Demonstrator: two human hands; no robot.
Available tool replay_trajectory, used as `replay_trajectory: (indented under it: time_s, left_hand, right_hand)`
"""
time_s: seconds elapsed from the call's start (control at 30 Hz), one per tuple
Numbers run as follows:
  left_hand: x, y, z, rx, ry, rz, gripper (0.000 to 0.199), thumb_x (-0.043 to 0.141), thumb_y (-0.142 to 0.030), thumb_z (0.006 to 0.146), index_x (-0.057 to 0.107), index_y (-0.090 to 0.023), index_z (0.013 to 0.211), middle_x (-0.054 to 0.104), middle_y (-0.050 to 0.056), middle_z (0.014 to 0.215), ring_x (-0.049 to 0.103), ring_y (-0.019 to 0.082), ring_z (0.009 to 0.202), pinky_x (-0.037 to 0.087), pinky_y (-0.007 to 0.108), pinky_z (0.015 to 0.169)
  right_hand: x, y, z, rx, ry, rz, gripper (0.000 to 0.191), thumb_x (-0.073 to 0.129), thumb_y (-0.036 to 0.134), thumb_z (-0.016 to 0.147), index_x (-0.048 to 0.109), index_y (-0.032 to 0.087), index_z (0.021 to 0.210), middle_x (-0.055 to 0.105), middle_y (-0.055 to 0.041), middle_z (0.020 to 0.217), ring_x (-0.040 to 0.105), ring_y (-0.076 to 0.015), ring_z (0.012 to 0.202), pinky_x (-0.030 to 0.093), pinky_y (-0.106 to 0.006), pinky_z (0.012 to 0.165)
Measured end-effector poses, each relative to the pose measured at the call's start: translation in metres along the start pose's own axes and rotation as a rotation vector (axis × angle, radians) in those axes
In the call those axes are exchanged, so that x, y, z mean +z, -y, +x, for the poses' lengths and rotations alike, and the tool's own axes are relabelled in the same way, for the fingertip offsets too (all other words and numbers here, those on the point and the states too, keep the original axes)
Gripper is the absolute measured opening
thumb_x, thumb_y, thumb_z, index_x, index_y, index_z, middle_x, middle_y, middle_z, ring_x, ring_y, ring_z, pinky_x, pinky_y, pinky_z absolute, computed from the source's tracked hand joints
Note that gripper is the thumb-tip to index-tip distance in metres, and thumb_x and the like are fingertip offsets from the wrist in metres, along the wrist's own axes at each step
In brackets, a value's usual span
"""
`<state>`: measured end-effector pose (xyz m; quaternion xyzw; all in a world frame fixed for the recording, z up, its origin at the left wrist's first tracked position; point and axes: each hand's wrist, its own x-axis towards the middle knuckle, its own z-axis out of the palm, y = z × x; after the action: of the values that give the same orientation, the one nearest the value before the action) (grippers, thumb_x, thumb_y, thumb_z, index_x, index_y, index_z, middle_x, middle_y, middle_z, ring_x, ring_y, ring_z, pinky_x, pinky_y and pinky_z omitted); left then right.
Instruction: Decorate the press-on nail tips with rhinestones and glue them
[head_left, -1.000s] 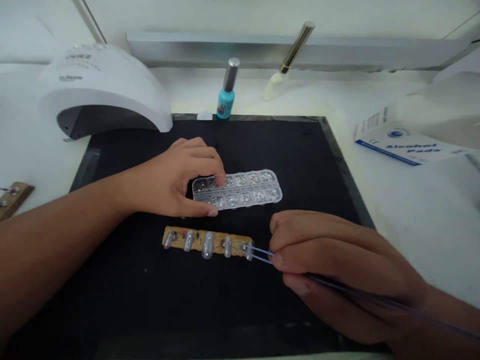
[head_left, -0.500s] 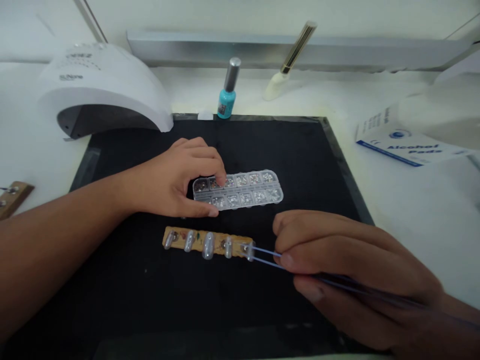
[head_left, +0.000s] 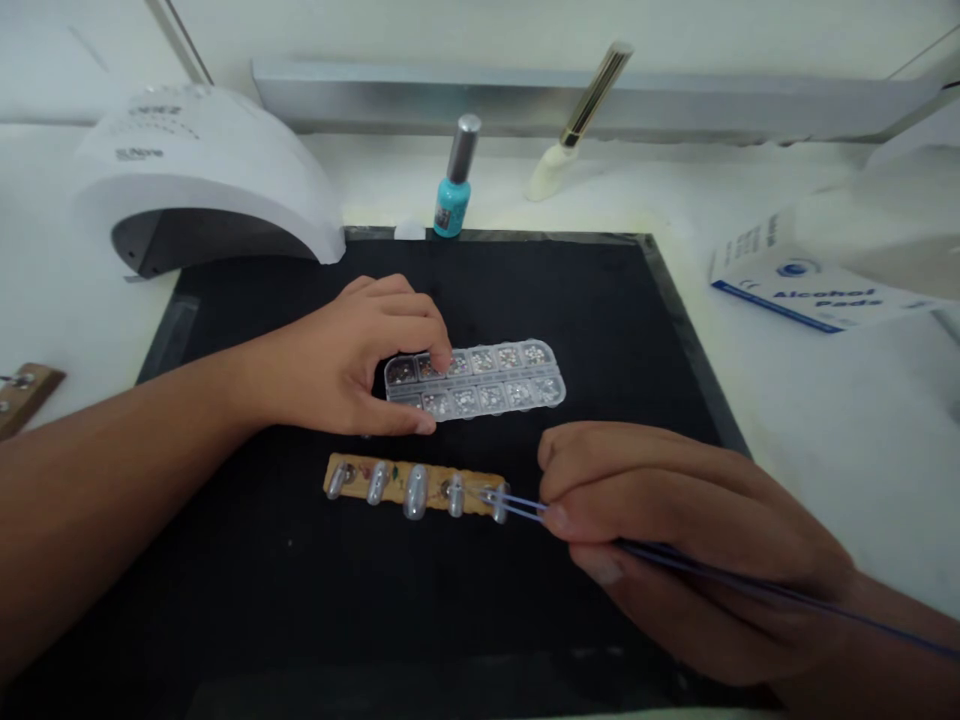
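In the head view, the left hand is pinching the clear case's left end between thumb and fingers, probably to steady it. The right hand is pinching tweezers, pointing them at the near wooden strip's right end; I'm not quite making out contact. Its five nail tips are gleaming silvery.

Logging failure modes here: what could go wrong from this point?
1. The wooden strip lies unheld by fingers, so a nudge from the tweezers in the right hand could shift it.
2. The tweezers' tips are right at the rightmost nail tip; a slip might scratch or knock it.
3. The left hand grips the clear case; a jerk could spill its tiny bits if the lids are open, which I can't tell.
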<state>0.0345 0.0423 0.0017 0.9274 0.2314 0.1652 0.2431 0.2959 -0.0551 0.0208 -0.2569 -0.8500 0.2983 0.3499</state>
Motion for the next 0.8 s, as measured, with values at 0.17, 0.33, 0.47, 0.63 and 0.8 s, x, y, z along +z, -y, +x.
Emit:
replay_trajectory:
  time_s: [0.17,0.33,0.47,0.63,0.8]
  left_hand:
    - [-0.0013,-0.0007,0.0005,0.006,0.011,0.004,0.036,0.076,-0.048,0.081,0.067,-0.019,0.100,0.068,0.007,0.108,0.057,0.026,0.103,0.037,0.041,0.094]
    - [-0.0022,-0.0012,0.0008,-0.003,0.019,0.007,0.034,0.076,-0.046,0.081,0.067,-0.019,0.101,0.069,0.007,0.108,0.058,0.026,0.103,0.037,0.041,0.093]
    - [-0.0018,-0.0008,0.0005,-0.006,0.012,0.007,0.034,0.076,-0.046,0.081,0.067,-0.020,0.101,0.068,0.006,0.108,0.058,0.026,0.103,0.037,0.040,0.094]
    - [-0.0012,-0.0003,0.0003,-0.006,0.017,0.007,0.035,0.076,-0.047,0.081,0.067,-0.019,0.100,0.068,0.006,0.108,0.057,0.026,0.103,0.036,0.040,0.094]
    - [-0.0006,0.0002,0.0003,0.004,0.005,0.008,0.035,0.076,-0.048,0.081,0.067,-0.020,0.100,0.068,0.006,0.107,0.057,0.025,0.103,0.036,0.039,0.095]
  right_hand:
    - [-0.0013,-0.0012,0.0010,-0.007,0.010,0.004,0.017,0.058,0.005,0.088,0.063,0.017,0.100,0.072,-0.0053,0.083,0.070,-0.0154,0.079,0.063,-0.028,0.078]
    - [-0.0019,0.0022,0.0013,-0.004,0.014,-0.005,0.018,0.058,0.005,0.088,0.062,0.018,0.100,0.072,-0.0056,0.083,0.070,-0.0166,0.079,0.063,-0.029,0.077]
    - [-0.0007,0.0040,0.0002,0.011,-0.010,0.003,0.017,0.058,0.006,0.089,0.063,0.019,0.100,0.071,-0.0050,0.083,0.071,-0.0161,0.079,0.063,-0.030,0.079]
    - [-0.0011,0.0031,-0.0008,0.013,0.008,-0.001,0.018,0.058,0.005,0.089,0.063,0.018,0.101,0.071,-0.0049,0.084,0.071,-0.0158,0.082,0.063,-0.029,0.081]
    - [0.0001,0.0002,-0.0003,0.008,-0.015,0.027,0.017,0.058,0.004,0.087,0.064,0.016,0.099,0.070,-0.0053,0.083,0.069,-0.0158,0.081,0.062,-0.028,0.079]
